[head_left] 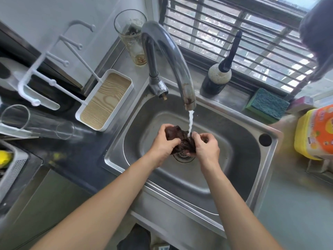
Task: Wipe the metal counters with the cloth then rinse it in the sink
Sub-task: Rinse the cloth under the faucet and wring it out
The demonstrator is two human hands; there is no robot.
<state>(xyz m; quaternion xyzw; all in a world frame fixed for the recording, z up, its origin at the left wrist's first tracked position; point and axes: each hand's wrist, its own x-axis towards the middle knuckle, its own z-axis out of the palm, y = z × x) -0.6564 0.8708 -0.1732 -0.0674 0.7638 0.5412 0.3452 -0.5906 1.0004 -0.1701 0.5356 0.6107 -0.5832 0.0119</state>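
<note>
Cloth [182, 139]: dark brown, wet, crumpled into a wad, held over the drain [183, 156] of the stainless sink [234, 159]. Left hand [163, 141] and right hand [207, 147] both clenched around it, fingers curled in. White stream from curved, dull metal faucet [173, 56] lands on the cloth between the hands. Worktop [297, 204]: brushed metal. Behind sink: tall clear glass [132, 35], dark bottle [219, 76], green sponge [267, 105]. Right: yellow container [317, 132], label print unreadable. Left: white tray with wood-grain base [105, 100].
</note>
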